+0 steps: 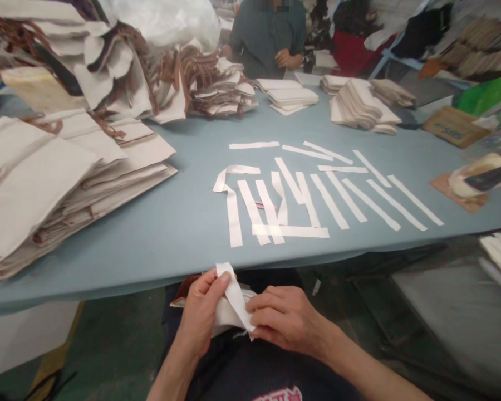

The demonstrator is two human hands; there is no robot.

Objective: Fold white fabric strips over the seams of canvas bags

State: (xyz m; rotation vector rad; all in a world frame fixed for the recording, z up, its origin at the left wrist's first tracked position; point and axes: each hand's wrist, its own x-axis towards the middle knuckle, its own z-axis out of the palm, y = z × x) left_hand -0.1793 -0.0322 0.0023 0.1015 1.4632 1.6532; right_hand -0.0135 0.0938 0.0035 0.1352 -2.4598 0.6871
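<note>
In front of my lap, my left hand pinches the upper end of a white fabric strip between thumb and fingers. The fingers of my right hand are closed on the strip's lower end. Behind and under the strip is a folded cream cloth piece with a brown part at its left, partly hidden by my hands. On the blue-grey table just beyond, several similar white strips lie spread out, some crossing. A small pink item lies partly under them.
A stack of cream fabric pieces fills the table's left side. Behind it are piles with brown straps. Folded cloth stacks and a cardboard box stand back right. A brush-like tool lies right. A person is across the table.
</note>
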